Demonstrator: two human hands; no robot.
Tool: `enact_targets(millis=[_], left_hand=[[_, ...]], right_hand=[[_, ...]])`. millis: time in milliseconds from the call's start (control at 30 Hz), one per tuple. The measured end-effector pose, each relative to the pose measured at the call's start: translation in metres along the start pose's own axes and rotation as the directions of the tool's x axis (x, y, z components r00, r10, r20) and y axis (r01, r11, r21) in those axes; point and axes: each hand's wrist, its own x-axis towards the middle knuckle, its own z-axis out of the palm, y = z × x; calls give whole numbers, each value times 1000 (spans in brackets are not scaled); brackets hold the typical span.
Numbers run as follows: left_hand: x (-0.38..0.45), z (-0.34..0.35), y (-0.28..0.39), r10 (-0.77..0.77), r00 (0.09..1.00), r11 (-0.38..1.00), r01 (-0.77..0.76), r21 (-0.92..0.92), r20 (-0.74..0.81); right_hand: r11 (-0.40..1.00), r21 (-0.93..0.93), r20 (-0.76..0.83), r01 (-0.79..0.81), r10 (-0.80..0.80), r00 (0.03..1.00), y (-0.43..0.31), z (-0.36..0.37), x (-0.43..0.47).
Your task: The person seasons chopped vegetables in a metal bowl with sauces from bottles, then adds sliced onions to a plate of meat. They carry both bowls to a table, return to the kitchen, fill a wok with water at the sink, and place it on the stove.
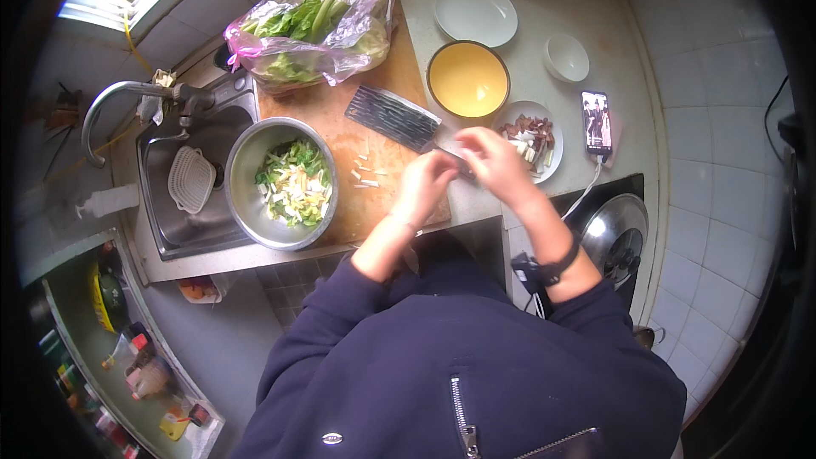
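My left hand hovers over the right edge of the wooden cutting board, its fingers bunched. Just right of it my right hand has its fingers bent toward the left hand. Both are slightly blurred, and what is between the fingers is not clear. Under them runs the dark handle of a cleaver, whose black textured blade lies on the board. Several pale cut stalk pieces are scattered left of my left hand. Beside my right hand a white plate holds sliced reddish-brown meat and white-green pieces.
A steel bowl of chopped greens straddles the sink edge. Leafy vegetables fill a plastic bag. Beyond my hands stand a yellow bowl, white plate and small bowl. A phone lies near a lidded pan.
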Motion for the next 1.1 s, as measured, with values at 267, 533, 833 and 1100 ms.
enact_targets(millis=[267, 533, 833, 1100], left_hand=[[-93, -73, -62, -460, 884, 830, 395, -394, -82], [-127, -82, -80, -462, 887, 812, 417, -409, -13], [-130, -89, -82, -436, 900, 872, 425, -244, 9], [-89, -66, -93, -218, 954, 965, 242, 101, -204]], right_hand=[[917, -372, 201, 143, -71, 977, -10, 152, 57], [864, -399, 414, 307, -129, 901, -17, 178, 31], [905, -327, 327, 271, -160, 931, -2, 131, 8], [956, -205, -391, -211, 117, 913, 36, -23, -28]])
